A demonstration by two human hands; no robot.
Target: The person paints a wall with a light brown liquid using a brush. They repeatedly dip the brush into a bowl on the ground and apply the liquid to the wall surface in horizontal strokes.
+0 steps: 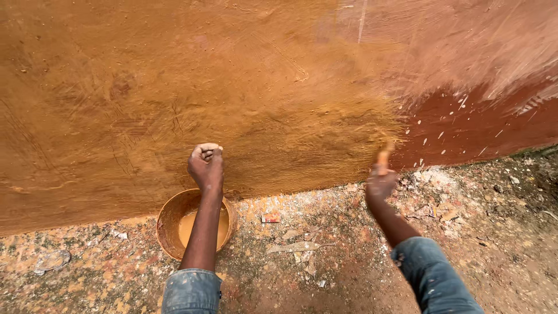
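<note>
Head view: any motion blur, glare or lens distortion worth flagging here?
Head view: the right hand and the brush it grips are motion-blurred; the left hand, a closed fist against the ochre wall, is sharp, as is the paint bucket. Light is soft and even, without glare or hard shadows. The wall's base line bows, suggesting wide-angle distortion.

A rough concrete floor (pixel 325 273) runs along the base, speckled with paint drips and pale debris. A small red-and-white scrap (pixel 270 218) lies near the base (its kind is unclear), and a grey flat fragment (pixel 51 260) sits far left.
</note>
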